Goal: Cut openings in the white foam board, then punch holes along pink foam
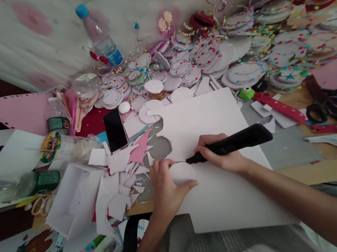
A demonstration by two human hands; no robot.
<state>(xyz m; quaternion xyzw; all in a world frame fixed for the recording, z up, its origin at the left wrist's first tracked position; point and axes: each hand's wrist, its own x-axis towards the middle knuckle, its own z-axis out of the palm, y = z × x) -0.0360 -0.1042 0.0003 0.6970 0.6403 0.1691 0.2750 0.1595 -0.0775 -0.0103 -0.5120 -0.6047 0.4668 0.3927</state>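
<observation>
My left hand (163, 182) presses a white round disc (182, 173) onto a large white board (202, 116), thumb and fingers curled around its left and lower edge. In my right hand (220, 154) is a thick black pen-shaped tool (241, 139), gripped near its front end. Its narrow tip meets the upper right edge of the disc, where a thin dark line follows the rim. Curved notches are cut into the board's left side. The board overhangs the front of the table, above my lap.
White scraps (119, 161), a phone (115, 130) and a white open box (74, 200) lie left. Stacks of decorated discs (208, 53) line the back beside a water bottle (99, 34). Scissors (316, 113) and a red strip (280, 107) lie right, on the wooden table (300, 174).
</observation>
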